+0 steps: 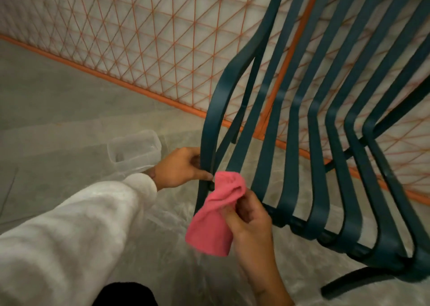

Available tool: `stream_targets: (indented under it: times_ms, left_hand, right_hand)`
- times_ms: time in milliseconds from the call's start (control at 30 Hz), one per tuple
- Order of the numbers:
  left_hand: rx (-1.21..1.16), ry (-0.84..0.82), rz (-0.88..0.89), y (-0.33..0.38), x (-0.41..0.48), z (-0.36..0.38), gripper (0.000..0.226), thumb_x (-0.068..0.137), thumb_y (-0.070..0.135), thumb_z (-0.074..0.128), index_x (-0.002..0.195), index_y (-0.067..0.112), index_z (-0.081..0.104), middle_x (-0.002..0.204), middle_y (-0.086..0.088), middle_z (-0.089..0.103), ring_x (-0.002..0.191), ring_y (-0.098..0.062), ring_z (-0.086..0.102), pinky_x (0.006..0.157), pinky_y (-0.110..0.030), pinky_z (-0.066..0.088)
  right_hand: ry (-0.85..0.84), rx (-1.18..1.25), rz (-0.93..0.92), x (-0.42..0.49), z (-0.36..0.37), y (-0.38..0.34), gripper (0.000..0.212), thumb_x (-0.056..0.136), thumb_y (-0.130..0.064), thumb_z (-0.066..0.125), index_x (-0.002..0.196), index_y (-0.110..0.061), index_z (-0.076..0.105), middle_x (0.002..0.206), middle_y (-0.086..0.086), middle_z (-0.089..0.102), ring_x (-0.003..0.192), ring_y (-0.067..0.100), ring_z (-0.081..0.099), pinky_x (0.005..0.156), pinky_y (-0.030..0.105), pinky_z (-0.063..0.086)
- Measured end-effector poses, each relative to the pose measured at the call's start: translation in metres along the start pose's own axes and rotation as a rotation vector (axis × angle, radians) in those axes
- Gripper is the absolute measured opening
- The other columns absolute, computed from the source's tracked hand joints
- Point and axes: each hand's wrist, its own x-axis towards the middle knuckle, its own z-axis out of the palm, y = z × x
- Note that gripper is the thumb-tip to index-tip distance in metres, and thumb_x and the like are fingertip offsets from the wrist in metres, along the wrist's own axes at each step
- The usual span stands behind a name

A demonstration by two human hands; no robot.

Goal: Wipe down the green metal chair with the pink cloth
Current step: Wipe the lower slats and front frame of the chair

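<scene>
Green metal chair [288, 124] steadied at outer armrest bar by left hand [179, 167], fingers curled round it. Pink cloth [216, 215] bunched, pinched in right hand [246, 217] beside front edge. Wiping step under way; cloth likely needed against nearest slat next.

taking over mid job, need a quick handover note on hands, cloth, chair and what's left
Left hand grips the green chair's outer side bar.
Right hand holds the pink cloth, bunched, beside that bar near the seat's front edge.
Done: which slats are already wiped cannot be told.
Left: likely that bar, then slats, back and legs.
Clear plastic tub on the floor beyond the left hand.
</scene>
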Motion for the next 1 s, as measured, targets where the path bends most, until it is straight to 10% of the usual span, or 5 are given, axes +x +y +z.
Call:
stream_targets:
  times_ms: [233,600,800,1000]
  left_hand:
    - [-0.118,-0.001,0.128,0.054,-0.005,-0.035,0.03,0.074,0.002,0.08,0.102,0.006,0.071,0.096,-0.004,0.075,0.09,-0.012,0.072,0.079,-0.02,0.056]
    - [0.078,0.109,0.194,0.043,-0.002,-0.044,0.057,0.071,0.042,0.072,0.11,0.003,0.057,0.091,-0.018,0.071,0.084,-0.038,0.066,0.073,-0.054,0.055]
    - [0.026,0.074,0.184,0.053,-0.003,-0.045,0.045,0.068,0.019,0.087,0.099,0.039,0.062,0.092,0.025,0.072,0.086,0.002,0.068,0.072,-0.013,0.051]
    - [0.037,0.124,0.25,0.056,-0.006,-0.044,0.045,0.072,0.028,0.082,0.097,0.059,0.062,0.095,0.034,0.069,0.089,0.008,0.066,0.075,-0.009,0.048]
  right_hand:
    - [0.018,-0.041,-0.051,0.047,0.011,-0.053,0.036,0.086,-0.03,0.073,0.115,-0.047,0.058,0.116,-0.023,0.064,0.108,0.003,0.061,0.095,0.037,0.053]
    - [0.07,-0.167,-0.233,0.061,0.039,-0.074,0.039,0.078,-0.028,0.081,0.115,-0.032,0.068,0.104,-0.017,0.07,0.094,-0.005,0.063,0.077,0.017,0.05]
    - [0.109,-0.02,-0.133,0.089,0.035,-0.151,0.028,0.082,-0.04,0.075,0.106,-0.027,0.067,0.1,-0.011,0.07,0.092,0.011,0.066,0.08,0.035,0.058]
    - [0.084,-0.065,-0.054,0.074,0.044,-0.133,0.023,0.079,-0.04,0.076,0.098,-0.035,0.063,0.096,-0.012,0.07,0.09,0.011,0.068,0.082,0.041,0.059]
